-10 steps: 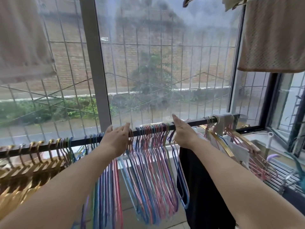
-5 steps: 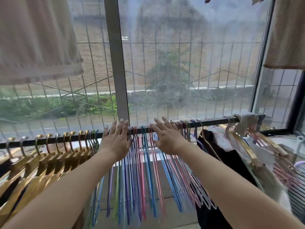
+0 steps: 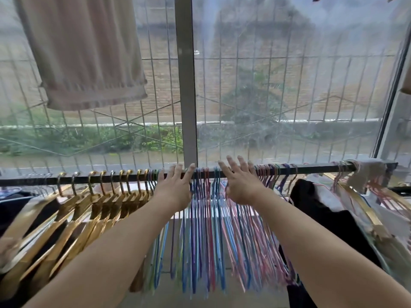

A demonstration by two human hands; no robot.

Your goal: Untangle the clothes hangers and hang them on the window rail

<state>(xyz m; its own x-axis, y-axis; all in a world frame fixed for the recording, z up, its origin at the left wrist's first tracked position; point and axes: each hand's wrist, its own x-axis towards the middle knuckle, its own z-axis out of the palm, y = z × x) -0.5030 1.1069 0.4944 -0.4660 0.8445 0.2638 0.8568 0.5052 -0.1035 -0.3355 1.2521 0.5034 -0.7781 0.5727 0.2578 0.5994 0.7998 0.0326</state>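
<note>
A dark window rail (image 3: 315,168) runs across the view at hand height. Several thin coloured hangers (image 3: 206,230), blue, pink and purple, hang from its middle. Gold hangers (image 3: 93,205) fill the left part of the rail. My left hand (image 3: 175,187) rests with straight fingers on the rail and the hooks just left of the coloured bunch. My right hand (image 3: 241,183) lies with spread fingers on the hooks at the bunch's right side. Neither hand grips a hanger.
A black garment (image 3: 311,203) and more gold and pink hangers (image 3: 364,210) hang at the rail's right end. A beige towel (image 3: 89,52) hangs above on the left. The grey window post (image 3: 186,85) stands behind the hands.
The view has swung left, so the gold hangers show more. My right hand moved left along the rail toward my left hand, and both now lie with fingers spread on the coloured hangers' hooks.
</note>
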